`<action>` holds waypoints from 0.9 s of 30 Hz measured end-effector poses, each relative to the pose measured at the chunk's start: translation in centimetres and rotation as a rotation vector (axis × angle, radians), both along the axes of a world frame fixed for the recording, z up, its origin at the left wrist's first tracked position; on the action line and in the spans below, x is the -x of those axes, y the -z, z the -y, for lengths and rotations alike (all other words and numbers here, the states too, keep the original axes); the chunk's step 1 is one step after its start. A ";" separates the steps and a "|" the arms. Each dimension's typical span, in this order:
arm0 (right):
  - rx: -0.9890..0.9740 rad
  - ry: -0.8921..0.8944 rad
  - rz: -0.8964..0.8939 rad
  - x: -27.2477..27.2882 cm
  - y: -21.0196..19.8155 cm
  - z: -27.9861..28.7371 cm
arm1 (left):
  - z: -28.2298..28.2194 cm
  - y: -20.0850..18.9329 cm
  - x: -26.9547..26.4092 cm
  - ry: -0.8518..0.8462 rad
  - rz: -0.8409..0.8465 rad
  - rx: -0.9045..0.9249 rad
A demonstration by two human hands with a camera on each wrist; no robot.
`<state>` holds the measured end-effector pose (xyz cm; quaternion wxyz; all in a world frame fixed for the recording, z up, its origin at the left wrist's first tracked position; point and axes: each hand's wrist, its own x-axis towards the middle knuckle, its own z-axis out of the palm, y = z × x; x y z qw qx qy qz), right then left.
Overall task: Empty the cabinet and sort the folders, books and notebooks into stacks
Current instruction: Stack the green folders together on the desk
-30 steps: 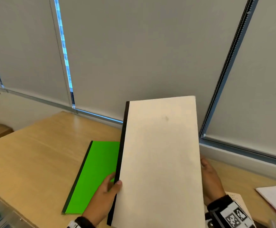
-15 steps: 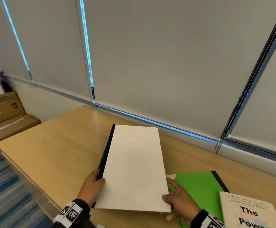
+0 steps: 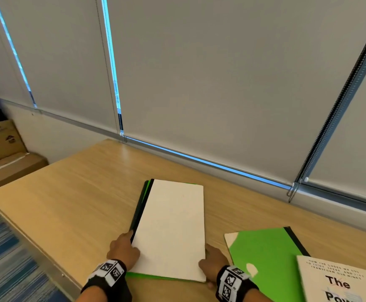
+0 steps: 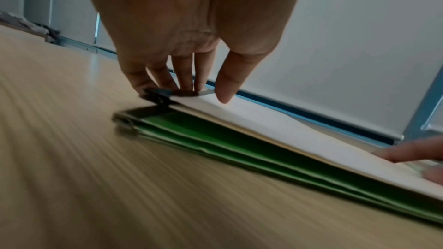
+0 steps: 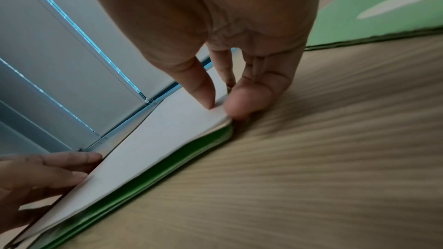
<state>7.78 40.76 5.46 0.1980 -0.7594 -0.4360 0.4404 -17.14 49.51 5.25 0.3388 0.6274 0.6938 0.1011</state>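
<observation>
Cream cover up, the notebook lies on green ones on the table, my left hand pinching its spine corner and right hand pinching the opposite corner, probably squaring the stack.

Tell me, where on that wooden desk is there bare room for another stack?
Bare wood lies left of the cream black-spined folder, out to the wooden desk edge, and behind it toward the window ledge. The right is crowded: green folder, white book.
</observation>
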 end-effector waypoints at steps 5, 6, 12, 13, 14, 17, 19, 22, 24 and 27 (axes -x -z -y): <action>-0.043 0.018 0.027 -0.4 1.2 -0.8 | 0.4 0.6 -0.5 -0.084 0.062 0.008; -0.046 0.015 0.023 -0.5 1.3 -0.9 | 0.4 0.8 -0.5 -0.092 0.082 0.008; -0.011 -0.087 0.114 -0.4 1.0 -0.9 | 0.6 0.8 -0.7 -0.118 0.087 -0.020; -0.011 -0.105 0.143 -0.4 1.0 -0.9 | 0.6 0.8 -0.7 -0.118 0.082 -0.021; -0.009 -0.113 0.156 -0.4 1.2 -0.9 | 0.6 0.7 -0.7 -0.115 0.074 -0.017; -0.016 -0.126 0.155 -0.7 1.8 -0.5 | 1.1 0.2 -1.2 -0.091 -0.019 0.007; -0.023 -0.098 0.131 -0.9 1.0 0.4 | 1.6 -0.6 -2.2 -0.076 -0.164 -0.042; -0.033 -0.003 0.112 -2.2 0.3 2.5 | 2.2 -2.0 -5.1 -0.019 -0.070 -0.147; -0.097 0.023 0.148 -3.7 -0.4 4.4 | 2.7 -2.8 -7.8 0.043 0.186 -0.098; -0.158 0.093 0.194 -6.8 -1.4 7.7 | 5.4 -3.7 -13.4 0.090 0.497 0.181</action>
